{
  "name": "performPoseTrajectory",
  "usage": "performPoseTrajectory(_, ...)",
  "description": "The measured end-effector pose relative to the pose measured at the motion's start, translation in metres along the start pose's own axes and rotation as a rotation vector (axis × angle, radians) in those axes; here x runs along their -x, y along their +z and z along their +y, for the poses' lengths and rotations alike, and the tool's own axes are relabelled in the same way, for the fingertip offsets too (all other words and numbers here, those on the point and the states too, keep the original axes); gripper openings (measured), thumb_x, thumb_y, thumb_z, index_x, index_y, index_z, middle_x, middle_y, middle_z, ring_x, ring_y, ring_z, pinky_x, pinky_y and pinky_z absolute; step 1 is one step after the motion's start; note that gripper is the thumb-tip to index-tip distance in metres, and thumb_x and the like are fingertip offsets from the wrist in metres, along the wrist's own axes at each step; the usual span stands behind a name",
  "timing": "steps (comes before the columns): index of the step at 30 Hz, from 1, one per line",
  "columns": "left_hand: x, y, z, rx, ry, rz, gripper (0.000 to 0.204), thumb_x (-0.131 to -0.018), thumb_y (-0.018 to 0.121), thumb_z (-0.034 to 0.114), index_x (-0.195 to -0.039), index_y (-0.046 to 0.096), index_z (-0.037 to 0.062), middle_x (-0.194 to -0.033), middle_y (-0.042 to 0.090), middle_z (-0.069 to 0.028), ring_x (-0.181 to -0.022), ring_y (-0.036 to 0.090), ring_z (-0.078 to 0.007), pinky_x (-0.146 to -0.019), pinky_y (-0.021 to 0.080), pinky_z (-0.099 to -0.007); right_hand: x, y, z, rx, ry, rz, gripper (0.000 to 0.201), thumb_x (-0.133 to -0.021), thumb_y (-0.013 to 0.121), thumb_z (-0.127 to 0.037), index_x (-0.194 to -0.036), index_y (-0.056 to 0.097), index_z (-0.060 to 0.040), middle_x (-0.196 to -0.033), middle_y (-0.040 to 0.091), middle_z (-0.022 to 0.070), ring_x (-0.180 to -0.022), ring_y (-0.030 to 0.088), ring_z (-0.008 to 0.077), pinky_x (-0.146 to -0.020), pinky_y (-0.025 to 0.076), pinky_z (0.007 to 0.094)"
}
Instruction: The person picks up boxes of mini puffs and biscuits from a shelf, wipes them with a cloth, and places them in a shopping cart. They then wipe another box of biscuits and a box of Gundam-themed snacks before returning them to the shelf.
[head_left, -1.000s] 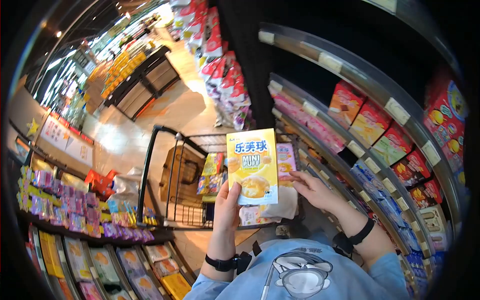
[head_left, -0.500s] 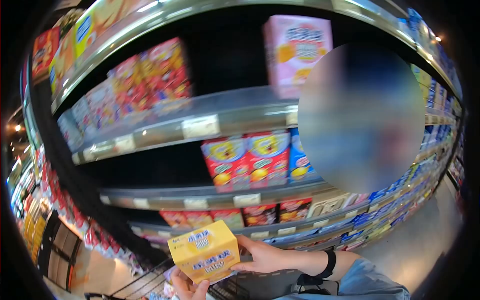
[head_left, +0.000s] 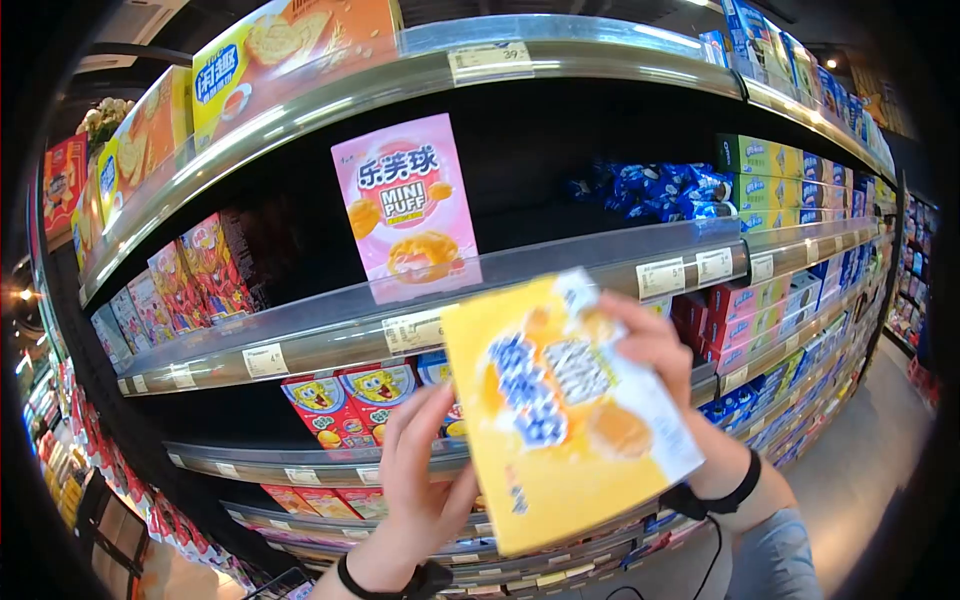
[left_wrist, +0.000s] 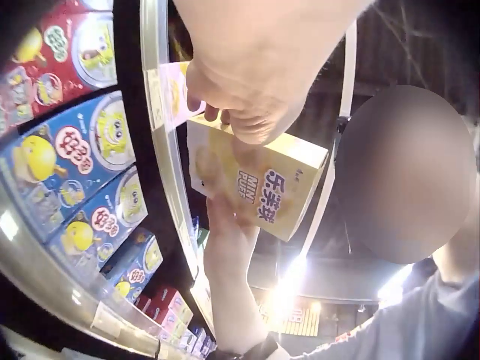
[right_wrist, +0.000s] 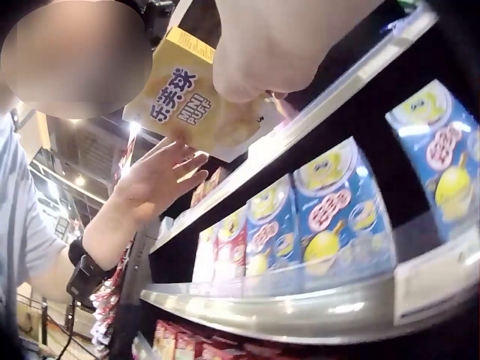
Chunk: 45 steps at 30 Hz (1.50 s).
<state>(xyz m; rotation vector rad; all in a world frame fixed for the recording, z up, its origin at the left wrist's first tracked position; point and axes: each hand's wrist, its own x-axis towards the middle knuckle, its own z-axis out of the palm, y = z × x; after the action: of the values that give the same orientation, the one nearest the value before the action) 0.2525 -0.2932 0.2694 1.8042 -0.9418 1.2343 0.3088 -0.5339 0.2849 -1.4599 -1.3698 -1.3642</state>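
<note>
A yellow mini puff box (head_left: 560,430) is tilted in front of the shelves in the head view, its lettering running sideways. My right hand (head_left: 655,345) grips it by the upper right edge, fingers over the side. Beside the box's left edge is my left hand (head_left: 420,480), its fingers extended upward. In the right wrist view the left hand (right_wrist: 154,184) is spread just under the box (right_wrist: 202,112). Behind the box, a pink mini puff box (head_left: 410,210) stands upright on the middle shelf.
A shelf edge (head_left: 300,362) with price tags runs close behind the hands. SpongeBob boxes (head_left: 375,395) line the shelf below, large biscuit packs (head_left: 290,60) the one above. Blue wrapped packets (head_left: 655,190) lie right of the pink box. A cart corner (head_left: 285,585) shows at the bottom.
The view has swung from the cart up to the shelves. The yellow box has risen and turned sideways. My left hand, earlier gripping the box, has loosened its fingers while the right holds it.
</note>
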Motion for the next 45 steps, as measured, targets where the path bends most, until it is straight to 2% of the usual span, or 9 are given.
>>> performPoseTrajectory(7,-0.086,0.07,-0.008,0.254,-0.086,0.079,0.047,-0.081,0.067,0.001,-0.12,0.041,-0.0008,-0.131,0.052,-0.018,-0.092,0.059,-0.0186,-0.072,0.049,-0.0288,-0.064,-0.059,0.053,0.28,0.027,-0.071,0.063,-0.073,0.074,-0.002,-0.128,0.044,-0.0068,-0.137,0.04,0.0151,-0.121,0.048,0.0262,-0.099,0.042,0.0328)
performPoseTrajectory(11,-0.109,0.082,-0.013,0.131,-0.159,0.013,0.05,-0.085,0.066,0.009,-0.126,0.039,-0.0014,-0.128,0.051,-0.0194,-0.075,0.058,-0.01,-0.062,0.048,-0.0214,-0.086,-0.065,0.067,0.127,0.747,-0.179,0.051,-0.083,0.064,0.0,-0.129,0.041,-0.003,-0.12,0.057,0.0189,-0.115,0.055,0.0319,-0.097,0.044,0.0389)
performPoseTrajectory(14,-0.121,0.083,-0.007,0.141,-0.311,-0.092,0.06,-0.085,0.067,0.013,-0.133,0.034,-0.0031,-0.132,0.048,-0.0233,-0.066,0.057,-0.0086,-0.055,0.047,-0.0216,-0.101,-0.069,0.078,0.163,0.804,-0.318,0.058,-0.085,0.065,-0.009,-0.135,0.037,0.0006,-0.126,0.054,0.0222,-0.112,0.057,0.0301,-0.092,0.047,0.036)
performPoseTrajectory(19,-0.126,0.091,-0.005,-0.069,-0.367,-0.003,0.068,-0.08,0.071,0.015,-0.135,0.036,-0.0037,-0.128,0.052,-0.0243,-0.061,0.06,-0.012,-0.057,0.048,-0.0252,-0.119,-0.065,0.106,0.146,0.869,-0.421,0.051,-0.085,0.065,-0.017,-0.128,0.047,0.0043,-0.116,0.061,0.021,-0.098,0.063,0.0251,-0.08,0.052,0.0342)
performPoseTrajectory(24,-0.117,0.101,-0.008,-0.655,0.042,-0.062,0.06,-0.079,0.071,0.03,-0.124,0.051,-0.0043,-0.122,0.056,-0.0233,-0.089,0.065,-0.0327,-0.077,0.052,-0.0384,-0.13,-0.055,0.119,0.057,1.098,-0.51,0.048,-0.086,0.063,-0.018,-0.127,0.049,0.004,-0.111,0.062,0.0153,-0.091,0.063,0.0201,-0.065,0.054,0.027)
performPoseTrajectory(39,-0.138,0.097,0.004,-0.72,-0.188,-0.333,0.067,-0.08,0.061,0.056,-0.112,0.057,-0.0024,-0.11,0.062,-0.0195,-0.101,0.061,-0.0347,-0.082,0.05,-0.0431,-0.134,-0.044,0.126,0.167,1.07,-0.561,0.058,-0.083,0.065,-0.023,-0.131,0.044,0.0038,-0.118,0.06,0.0203,-0.102,0.061,0.0273,-0.078,0.054,0.0346)
performPoseTrajectory(42,-0.118,0.08,0.02,-0.594,-0.053,-0.19,0.056,-0.08,0.066,0.045,-0.112,0.059,-0.0005,-0.112,0.062,-0.0185,-0.102,0.061,-0.0351,-0.081,0.051,-0.0408,-0.125,-0.062,0.083,0.562,0.751,-0.443,0.078,-0.081,0.068,-0.026,-0.139,0.03,0.0089,-0.136,0.043,0.0288,-0.126,0.045,0.0369,-0.104,0.037,0.0362)
performPoseTrajectory(43,-0.107,0.07,0.028,-0.476,-0.013,-0.127,0.048,-0.08,0.069,0.037,-0.111,0.061,0.0009,-0.112,0.063,-0.0174,-0.1,0.062,-0.0352,-0.079,0.052,-0.0393,-0.103,-0.066,0.074,0.631,0.386,-0.236,0.071,-0.081,0.068,-0.021,-0.137,0.033,0.0086,-0.124,0.051,0.0313,-0.114,0.054,0.0387,-0.095,0.044,0.0364)
performPoseTrajectory(45,-0.07,0.05,0.029,-0.426,0.148,-0.062,0.04,-0.078,0.07,0.029,-0.108,0.063,0.0027,-0.109,0.065,-0.0151,-0.09,0.064,-0.0308,-0.071,0.052,-0.0353,-0.087,-0.054,0.003,0.525,0.322,0.002,0.057,-0.082,0.066,-0.011,-0.134,0.044,0.0009,-0.126,0.054,0.022,-0.115,0.054,0.0317,-0.097,0.041,0.0383)
